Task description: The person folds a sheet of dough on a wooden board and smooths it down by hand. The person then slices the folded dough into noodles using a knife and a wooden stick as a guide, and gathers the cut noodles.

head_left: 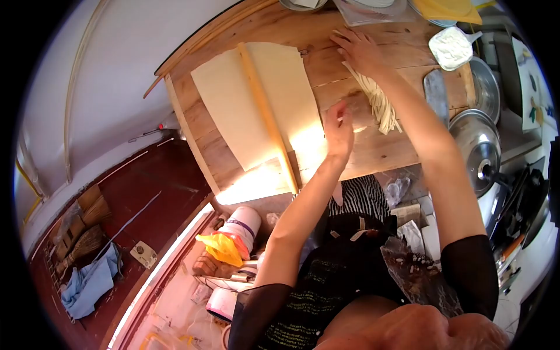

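Observation:
My right hand lies on the wooden board, fingers spread, at the far end of a bundle of cut noodles. Loose strands fan out toward me from that bundle. To its left is my left hand, with its fingers curled in; anything in them is hidden. Beside the left hand, a wide sheet of rolled dough covers the board's left part. A long wooden rolling pin rests across the sheet. On the board's right side lies a cleaver with a broad grey blade.
A white scoop of flour stands at the upper right. Metal basins and a steel pot lid crowd the right edge. A yellow cloth is at the back. Below left, a white bucket stands on a shelf.

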Motion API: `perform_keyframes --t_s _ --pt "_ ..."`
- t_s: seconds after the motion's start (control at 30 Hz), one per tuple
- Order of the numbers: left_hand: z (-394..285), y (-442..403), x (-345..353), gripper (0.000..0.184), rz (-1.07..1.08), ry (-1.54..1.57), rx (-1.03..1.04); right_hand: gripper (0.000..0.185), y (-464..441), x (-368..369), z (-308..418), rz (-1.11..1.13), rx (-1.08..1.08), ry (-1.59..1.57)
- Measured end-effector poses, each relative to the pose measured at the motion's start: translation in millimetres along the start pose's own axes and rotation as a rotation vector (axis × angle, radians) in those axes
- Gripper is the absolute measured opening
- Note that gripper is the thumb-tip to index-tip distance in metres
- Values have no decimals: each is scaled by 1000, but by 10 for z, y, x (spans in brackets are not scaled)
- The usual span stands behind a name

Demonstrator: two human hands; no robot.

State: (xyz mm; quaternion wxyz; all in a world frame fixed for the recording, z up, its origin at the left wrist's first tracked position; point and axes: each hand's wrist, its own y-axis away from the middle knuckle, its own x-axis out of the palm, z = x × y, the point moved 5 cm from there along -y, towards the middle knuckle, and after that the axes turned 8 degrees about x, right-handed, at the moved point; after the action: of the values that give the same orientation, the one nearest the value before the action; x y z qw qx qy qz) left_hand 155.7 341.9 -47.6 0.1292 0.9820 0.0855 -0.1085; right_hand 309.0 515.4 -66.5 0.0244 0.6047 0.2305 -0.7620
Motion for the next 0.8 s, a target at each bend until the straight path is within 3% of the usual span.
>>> perform_keyframes --t_s 0.1,0.2,0.27,0.33,0.4,0.47,0.5,0.6,0.7,0.77,0.8 --pt "-134 -16 -605 29 -119 -117 19 27 96 -211 -87 -28 157 -41" --pt "219 -122 -1368 31 -377 -153 132 23 470 -601 109 -90 165 -184" --pt "381 -219 -1649 33 -469 -125 136 22 876 -649 279 227 502 -487" --pt "601 -367 -1844 38 -535 -355 108 17 1417 -523 600 448 766 -668" --pt "977 -590 -2155 38 -508 -403 59 19 1605 -553 1197 506 662 -864" --pt "999 -741 -2398 39 -480 -435 12 42 1563 -460 1866 611 613 -636" --pt "880 -820 -2510 39 -491 -357 -29 51 1563 -321 2178 516 505 -471" --pt "966 -1093 -2727 38 -454 -246 -85 50 1474 -162 2618 452 458 -345" --pt "1135 -1382 -2902 38 -379 -123 -164 44 1326 59 2811 638 568 -302" --pt "1106 -1509 -2951 38 -334 -33 -216 37 1279 49 2735 781 755 -489" --pt "1089 -1544 -2926 37 -292 -43 -284 37 1286 -102 2601 694 754 -375"
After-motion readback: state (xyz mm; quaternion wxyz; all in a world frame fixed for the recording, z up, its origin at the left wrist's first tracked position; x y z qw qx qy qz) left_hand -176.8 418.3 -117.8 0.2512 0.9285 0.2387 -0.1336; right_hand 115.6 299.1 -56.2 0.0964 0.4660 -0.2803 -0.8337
